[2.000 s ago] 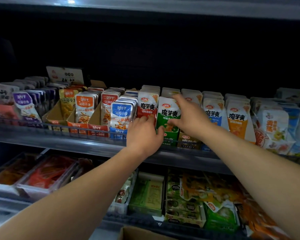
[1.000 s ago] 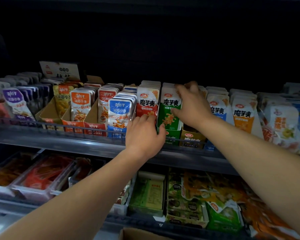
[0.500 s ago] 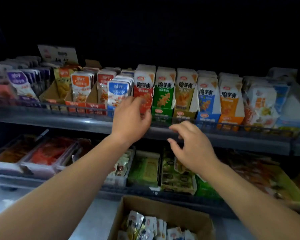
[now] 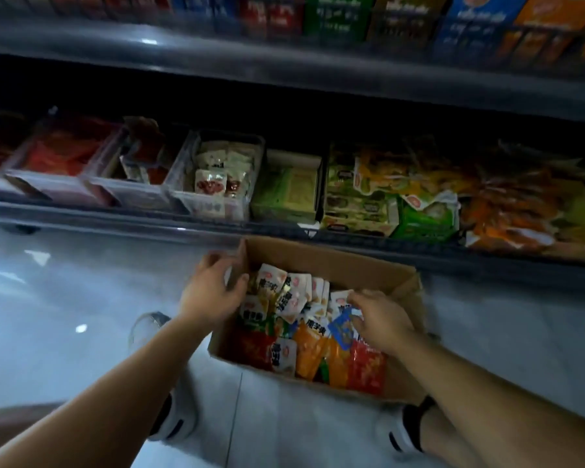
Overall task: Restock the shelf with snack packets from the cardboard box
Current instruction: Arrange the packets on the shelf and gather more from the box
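I have one open brown cardboard box [image 4: 318,261] on the pale glossy floor [image 4: 65,298], right in front of the dark lower shelf [image 4: 149,224], and both hands are at it. My left hand [image 4: 213,292] grips the box's left wall near the far corner, thumb inside and fingers over the outer face. My right hand [image 4: 382,319] is down inside the box on its right side, fingers bent with their tips on the heap of small snack packets [image 4: 294,298]. One blue packet [image 4: 342,327] lies just at the thumb, but the blur keeps me from telling whether that hand has actually closed on anything. The packets are white, orange, red and green, well over a dozen, and too jumbled for an exact count. They fill the box floor between the two hands. I count two shelves: the lower one carries three clear plastic bins [image 4: 183,157] on the left and loose bags on the right, and the upper shelf [image 4: 284,65] shows only its front edge and a strip of coloured cartons. Two white shoes, the left [image 4: 173,423] and the right [image 4: 399,430], stand near the box. Half a second ago my left hand was up at the upper shelf's rail and my right was on its way down. Now both have dropped to the box, and the view has tipped down with them.
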